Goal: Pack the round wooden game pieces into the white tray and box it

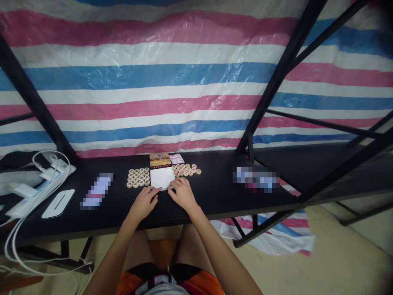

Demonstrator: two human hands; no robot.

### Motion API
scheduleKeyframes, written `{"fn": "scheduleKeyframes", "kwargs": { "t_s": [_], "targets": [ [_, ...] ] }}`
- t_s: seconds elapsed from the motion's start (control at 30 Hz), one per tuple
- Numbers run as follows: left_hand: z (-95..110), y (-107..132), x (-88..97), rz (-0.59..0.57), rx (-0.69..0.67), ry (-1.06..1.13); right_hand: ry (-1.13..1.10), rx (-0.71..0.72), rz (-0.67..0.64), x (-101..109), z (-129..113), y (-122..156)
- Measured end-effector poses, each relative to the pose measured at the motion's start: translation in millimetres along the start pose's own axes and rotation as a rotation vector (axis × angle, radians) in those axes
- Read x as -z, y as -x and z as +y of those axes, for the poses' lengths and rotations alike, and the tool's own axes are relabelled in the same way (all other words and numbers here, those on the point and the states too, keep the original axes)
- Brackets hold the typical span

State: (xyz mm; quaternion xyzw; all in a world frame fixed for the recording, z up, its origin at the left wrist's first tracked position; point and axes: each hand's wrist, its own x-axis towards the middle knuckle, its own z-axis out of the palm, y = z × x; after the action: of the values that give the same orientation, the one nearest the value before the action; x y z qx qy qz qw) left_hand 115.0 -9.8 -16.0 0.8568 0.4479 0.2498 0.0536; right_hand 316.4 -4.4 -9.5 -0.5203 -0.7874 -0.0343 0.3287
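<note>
A folded white sheet [162, 177] lies on the black table [215, 192] in front of me. My left hand [145, 203] rests at its near left corner, fingers curled onto the edge. My right hand [181, 192] pinches the near right edge of the sheet, with a ring on one finger. Several round wooden game pieces [138, 177] sit in rows left of the sheet, and another group of pieces [186, 169] lies to its right. Behind the sheet stands a brown and red box [160, 160] with a small pink card [177, 158] beside it.
White cables and chargers [46, 172] lie at the table's left end beside a flat white stand [58, 203]. Blurred items sit at left [96, 191] and right [256, 179]. Black metal frame bars [276, 78] rise at the right. A striped tarp [153, 82] hangs behind.
</note>
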Motion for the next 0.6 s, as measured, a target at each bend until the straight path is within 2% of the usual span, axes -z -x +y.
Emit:
{"fn": "scheduleKeyframes", "kwargs": {
  "t_s": [0.17, 0.3, 0.4, 0.6],
  "targets": [
    [-1.6, -0.4, -1.0, -0.003, -0.002, -0.005, -0.007, -0.054, 0.035, -0.3, 2.5, -0.6],
    [-2.3, 0.0, -1.7, 0.013, -0.001, -0.006, 0.082, -0.317, 0.123, -0.6, 9.6, -0.5],
    [-1.9, 0.3, -1.7, 0.013, -0.004, -0.005, 0.147, -0.465, 0.105, -3.0, 14.8, 0.3],
    [-0.3, -0.3, -0.5, 0.015, 0.009, -0.001, 0.207, -0.474, -0.017, -8.0, 17.0, 0.9]
  ]
}}
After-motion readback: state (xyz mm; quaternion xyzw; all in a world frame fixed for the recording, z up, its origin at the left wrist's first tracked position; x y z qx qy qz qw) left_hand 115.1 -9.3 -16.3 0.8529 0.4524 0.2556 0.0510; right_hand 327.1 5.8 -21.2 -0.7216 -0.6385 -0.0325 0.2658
